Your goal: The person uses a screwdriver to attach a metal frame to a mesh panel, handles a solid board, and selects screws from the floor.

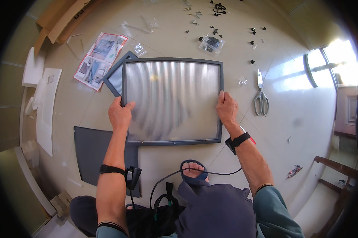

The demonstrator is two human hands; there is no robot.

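Note:
A ribbed, see-through panel (173,99) in a dark grey frame is held in front of me, its long sides running left to right. My left hand (121,114) grips the left side of the frame, with the thumb over the front face. On the opposite side my right hand (227,108) is closed round the frame's edge. Behind the panel, a second dark-framed panel (114,77) lies turned at an angle; its corner sticks out at the upper left and the rest shows only dimly through. A flat dark grey board (101,156) lies on the floor below my left hand, partly hidden by my forearm.
Scissors (260,99) lie on the tiled floor at right, with pliers (295,171) lower down. A printed leaflet (99,63), a plastic bag of dark parts (212,43) and several loose fittings lie beyond. Cardboard (61,23) and white foam (48,107) line the left; a cable crosses near my foot.

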